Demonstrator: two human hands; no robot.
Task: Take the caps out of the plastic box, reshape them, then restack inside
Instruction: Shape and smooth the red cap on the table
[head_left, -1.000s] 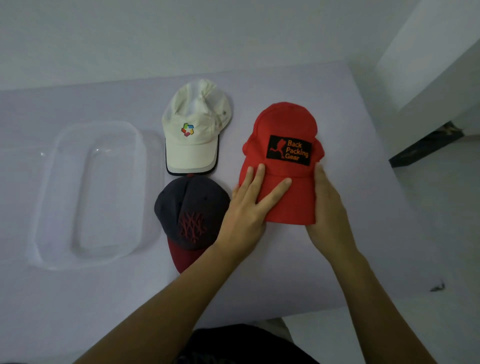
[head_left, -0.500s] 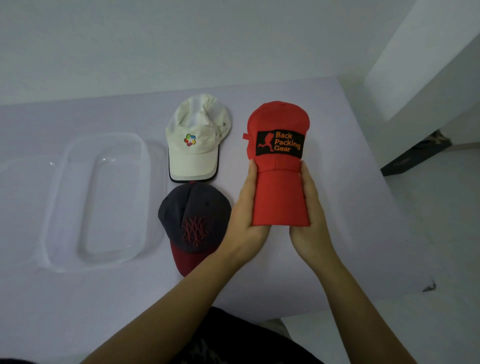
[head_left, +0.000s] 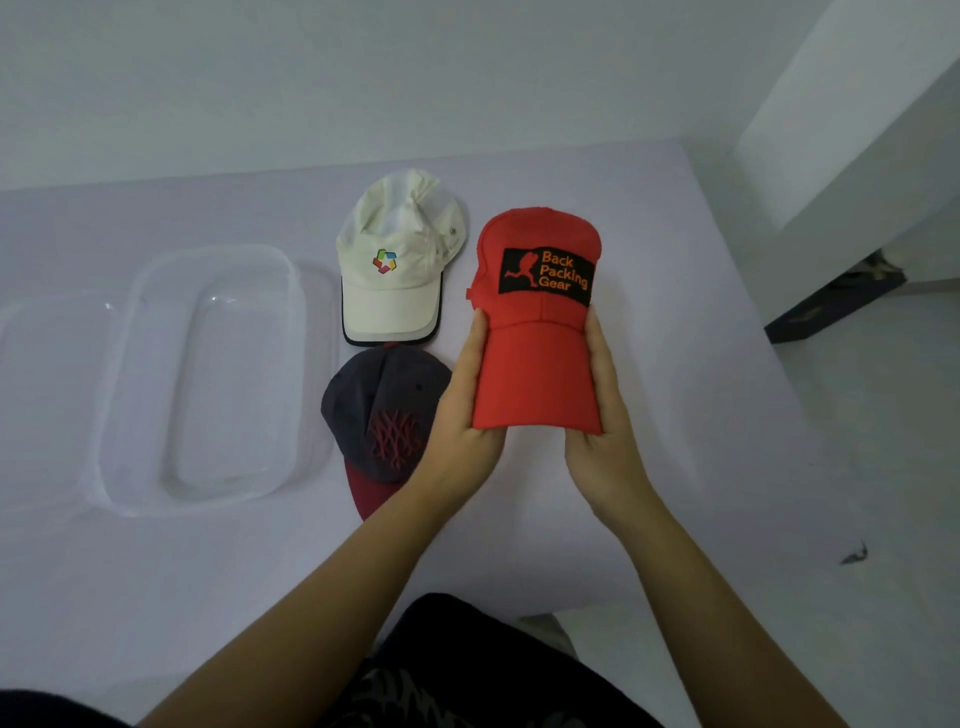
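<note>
**Red cap's brim squeezed between both hands**

Closest to me, dark clothing (head_left: 467, 654) fills the bottom edge, and my two bare forearms reach out over it onto the pale lilac table (head_left: 675, 457).

My left hand (head_left: 462, 415) and my right hand (head_left: 605, 431) face each other, and the red fabric cap (head_left: 535, 374) is clasped between them by its brim. Each hand holds one side edge, with the fingers laid along it and pointing away from me. The brim's front corners sit in my palms, and my thumbs are out of sight. The brim is bowed into an arch between my hands. The crown points away from me and shows a black patch (head_left: 545, 278) with an orange runner and the words "Back Packing Gear". I cannot tell whether the crown touches the table or hangs just over it.

Just left of my left hand lies the dark grey cap with a maroon brim (head_left: 382, 410), with a red stitched pattern on its front and the brim towards me — my hand covers its right edge. Left of that stands the clear plastic box (head_left: 298, 332), rounded and open at the top, with another clear plastic piece (head_left: 47, 395) just beside it at the picture's edge.

Farther off, behind the grey cap and meeting its crown, lies the white cap with a dark-edged brim (head_left: 400, 291) and a small multicoloured logo — it is just left of the red crown. A pale wall stands beyond the table, and to the right a dark object (head_left: 836, 299) lies on the floor.
</note>
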